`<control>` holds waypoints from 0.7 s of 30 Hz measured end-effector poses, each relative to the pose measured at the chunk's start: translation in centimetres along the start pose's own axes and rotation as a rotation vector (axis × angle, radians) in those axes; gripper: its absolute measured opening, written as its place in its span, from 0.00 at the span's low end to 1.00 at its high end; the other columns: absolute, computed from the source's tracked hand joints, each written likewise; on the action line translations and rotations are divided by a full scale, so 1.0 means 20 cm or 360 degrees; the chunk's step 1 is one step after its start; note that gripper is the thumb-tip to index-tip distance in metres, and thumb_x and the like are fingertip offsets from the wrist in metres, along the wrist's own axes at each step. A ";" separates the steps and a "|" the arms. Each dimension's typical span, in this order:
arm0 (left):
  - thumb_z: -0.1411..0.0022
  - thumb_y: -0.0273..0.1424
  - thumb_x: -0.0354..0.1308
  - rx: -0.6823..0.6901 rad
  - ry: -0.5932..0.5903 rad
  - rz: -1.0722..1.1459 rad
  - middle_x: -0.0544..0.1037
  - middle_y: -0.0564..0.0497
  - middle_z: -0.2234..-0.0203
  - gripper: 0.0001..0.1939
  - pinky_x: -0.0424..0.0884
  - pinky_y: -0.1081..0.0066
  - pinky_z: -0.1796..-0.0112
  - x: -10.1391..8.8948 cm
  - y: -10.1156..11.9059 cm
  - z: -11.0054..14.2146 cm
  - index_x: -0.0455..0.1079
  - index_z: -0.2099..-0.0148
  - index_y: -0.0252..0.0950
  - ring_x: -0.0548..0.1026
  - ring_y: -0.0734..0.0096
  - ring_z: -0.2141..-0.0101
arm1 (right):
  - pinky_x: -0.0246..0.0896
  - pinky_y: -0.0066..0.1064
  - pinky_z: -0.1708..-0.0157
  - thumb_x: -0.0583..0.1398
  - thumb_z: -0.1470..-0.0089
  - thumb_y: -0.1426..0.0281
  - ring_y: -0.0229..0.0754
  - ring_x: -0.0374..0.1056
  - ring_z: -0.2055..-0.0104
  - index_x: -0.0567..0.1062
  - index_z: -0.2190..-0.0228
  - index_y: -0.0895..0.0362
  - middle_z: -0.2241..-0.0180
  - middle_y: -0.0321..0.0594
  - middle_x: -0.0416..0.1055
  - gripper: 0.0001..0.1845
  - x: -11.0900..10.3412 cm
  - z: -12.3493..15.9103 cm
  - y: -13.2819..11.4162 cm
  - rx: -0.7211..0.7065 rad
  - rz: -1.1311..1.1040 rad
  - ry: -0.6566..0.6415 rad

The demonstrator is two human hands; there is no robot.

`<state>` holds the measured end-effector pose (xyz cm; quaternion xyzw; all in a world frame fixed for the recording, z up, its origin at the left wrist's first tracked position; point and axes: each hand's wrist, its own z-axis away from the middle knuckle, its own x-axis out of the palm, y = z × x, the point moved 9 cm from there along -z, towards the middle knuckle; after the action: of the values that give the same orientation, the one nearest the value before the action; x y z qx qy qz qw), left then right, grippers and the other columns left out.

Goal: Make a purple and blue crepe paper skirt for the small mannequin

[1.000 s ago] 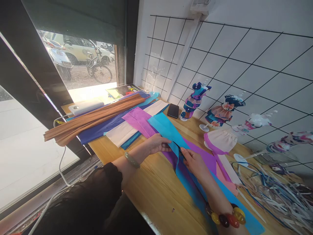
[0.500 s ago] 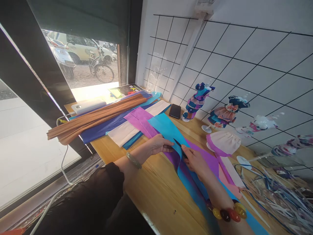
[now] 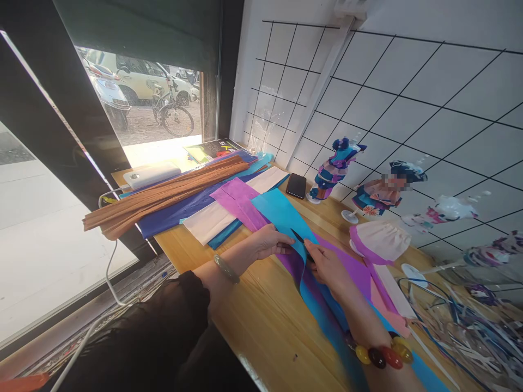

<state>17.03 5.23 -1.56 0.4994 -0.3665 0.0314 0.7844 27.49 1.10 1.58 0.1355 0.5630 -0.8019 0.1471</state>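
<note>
Diagonally, dark blade (image 3: 298, 236) in right hand (image 3: 327, 265) points far left.

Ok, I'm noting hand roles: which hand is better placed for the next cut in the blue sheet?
Probably the right hand: it holds the dark blade at the blue sheet, while the left hand steadies the edge.
</note>
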 end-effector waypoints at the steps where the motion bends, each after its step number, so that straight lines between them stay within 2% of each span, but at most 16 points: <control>1: 0.66 0.25 0.71 0.0004 -0.0002 0.0001 0.76 0.51 0.78 0.13 0.70 0.67 0.65 0.00 0.00 0.00 0.72 0.74 0.30 0.74 0.74 0.75 | 0.29 0.28 0.83 0.54 0.50 0.50 0.30 0.38 0.85 0.52 0.82 0.52 0.86 0.25 0.43 0.23 0.00 0.00 0.00 0.0000 -0.0003 0.0001; 7: 0.67 0.26 0.71 0.0021 -0.0013 0.0004 0.78 0.48 0.74 0.16 0.71 0.66 0.64 0.00 -0.01 -0.01 0.73 0.71 0.28 0.75 0.71 0.72 | 0.30 0.28 0.84 0.54 0.52 0.49 0.30 0.38 0.86 0.52 0.81 0.52 0.86 0.25 0.44 0.24 0.00 0.01 -0.01 -0.0026 -0.0017 0.0011; 15: 0.66 0.26 0.71 0.0022 -0.0025 0.0018 0.78 0.48 0.75 0.16 0.71 0.66 0.63 0.00 0.00 0.00 0.73 0.71 0.29 0.75 0.71 0.72 | 0.31 0.27 0.85 0.56 0.55 0.46 0.30 0.39 0.85 0.57 0.80 0.52 0.86 0.25 0.44 0.24 -0.01 -0.01 0.00 -0.0087 0.0009 0.0016; 21: 0.66 0.25 0.71 0.0000 0.0001 0.0017 0.78 0.49 0.76 0.15 0.72 0.67 0.65 0.01 0.00 0.00 0.73 0.71 0.29 0.75 0.71 0.73 | 0.33 0.26 0.84 0.56 0.55 0.45 0.30 0.40 0.84 0.56 0.81 0.53 0.85 0.25 0.45 0.25 -0.02 -0.02 0.01 -0.0143 0.0048 0.0019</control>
<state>17.12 5.09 -1.54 0.4974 -0.3689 0.0358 0.7844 27.92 1.49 1.35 0.1419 0.5973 -0.7726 0.1617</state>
